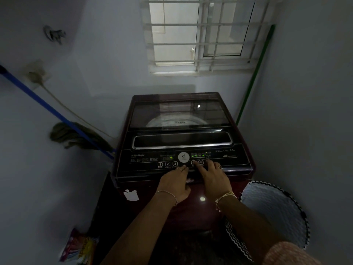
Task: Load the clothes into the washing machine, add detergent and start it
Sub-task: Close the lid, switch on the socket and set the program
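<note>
A dark red top-loading washing machine [183, 134] stands in a narrow corner below a barred window [202, 33], its glass lid [179, 113] down and flat over the drum. Green lights glow on the black control panel [183, 159] along the front edge. The left hand [174, 183] lies palm-down on the front lip of the panel, fingers loosely together and holding nothing, just below the numbered buttons [167, 164]. The right hand [214, 176] rests beside it, fingers spread a little, with one fingertip [194, 163] touching a button right of the round dial mark; it grips nothing either. Both wrists wear bangles. To the right of the machine, near the wall, sits a pale laundry basket [275, 211] with a zigzag-edged rim. On the left a blue-handled mop [76, 134] leans against the wall, and a bright printed packet [80, 247] lies on the floor by the machine's lower left corner
</note>
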### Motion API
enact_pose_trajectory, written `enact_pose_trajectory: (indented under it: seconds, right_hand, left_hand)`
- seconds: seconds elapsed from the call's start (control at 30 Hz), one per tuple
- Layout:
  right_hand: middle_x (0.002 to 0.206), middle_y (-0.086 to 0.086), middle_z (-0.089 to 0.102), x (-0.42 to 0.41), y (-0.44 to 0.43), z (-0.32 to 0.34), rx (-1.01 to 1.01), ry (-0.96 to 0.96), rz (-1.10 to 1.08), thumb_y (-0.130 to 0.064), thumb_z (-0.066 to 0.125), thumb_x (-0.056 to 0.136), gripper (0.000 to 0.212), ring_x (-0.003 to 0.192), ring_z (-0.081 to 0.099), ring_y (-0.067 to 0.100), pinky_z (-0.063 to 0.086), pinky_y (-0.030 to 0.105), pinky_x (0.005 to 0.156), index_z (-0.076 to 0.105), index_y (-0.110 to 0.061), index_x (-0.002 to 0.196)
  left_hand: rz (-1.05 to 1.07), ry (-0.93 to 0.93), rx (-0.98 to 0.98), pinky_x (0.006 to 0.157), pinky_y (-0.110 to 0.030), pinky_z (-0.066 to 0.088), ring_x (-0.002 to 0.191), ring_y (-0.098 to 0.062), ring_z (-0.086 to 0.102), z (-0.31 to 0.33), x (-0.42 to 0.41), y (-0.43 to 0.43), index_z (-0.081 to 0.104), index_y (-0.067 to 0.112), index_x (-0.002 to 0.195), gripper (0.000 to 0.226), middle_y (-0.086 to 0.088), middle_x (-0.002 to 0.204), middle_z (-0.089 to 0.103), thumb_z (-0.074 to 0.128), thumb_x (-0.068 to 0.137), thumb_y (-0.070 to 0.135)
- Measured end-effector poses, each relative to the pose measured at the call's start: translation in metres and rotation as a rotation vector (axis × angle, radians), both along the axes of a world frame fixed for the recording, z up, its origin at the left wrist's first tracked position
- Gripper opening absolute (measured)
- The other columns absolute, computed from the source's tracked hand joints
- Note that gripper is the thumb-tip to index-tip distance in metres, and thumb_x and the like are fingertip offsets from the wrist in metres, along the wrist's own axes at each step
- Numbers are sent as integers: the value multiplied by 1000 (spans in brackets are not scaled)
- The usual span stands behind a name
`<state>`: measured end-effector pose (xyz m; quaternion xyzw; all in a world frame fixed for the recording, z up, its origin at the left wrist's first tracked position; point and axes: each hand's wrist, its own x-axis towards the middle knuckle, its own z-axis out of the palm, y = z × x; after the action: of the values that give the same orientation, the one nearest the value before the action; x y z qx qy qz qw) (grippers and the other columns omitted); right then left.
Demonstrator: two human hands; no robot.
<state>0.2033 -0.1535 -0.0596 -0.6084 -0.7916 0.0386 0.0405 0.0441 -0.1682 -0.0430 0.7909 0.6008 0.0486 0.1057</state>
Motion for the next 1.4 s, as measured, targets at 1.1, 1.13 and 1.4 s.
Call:
enact_pose_trajectory:
  seconds: [1.1, 1.13, 1.4]
  right_hand:
    - [131, 12, 43, 20, 4, 2, 35, -68, -21, -8, 46, 92, 60, 118, 46, 28, 53, 35, 85, 26, -8, 148]
    - [133, 12, 41, 20, 4, 2, 41, -56, -21, -7, 44, 93, 60, 120, 44, 28, 52, 35, 87, 23, -8, 149]
    - [134, 10, 37, 19, 0, -5, 30, -66, -40, -6, 44, 92, 68, 121, 40, 26, 52, 31, 87, 11, -6, 151]
  left_hand:
    - [81, 73, 40, 88, -35, 50, 107, -25, 61, 5, 6, 17, 38, 24, 141, 57, -5, 114, 65, 53, 89, 43]
    - [79, 71, 37, 88, -34, 50, 107, -24, 61, 5, 6, 17, 38, 25, 141, 57, -5, 113, 66, 53, 89, 43]
    - [78, 48, 36, 86, -33, 51, 106, -22, 62, -2, 6, 10, 29, 27, 145, 65, -2, 117, 64, 52, 85, 36]
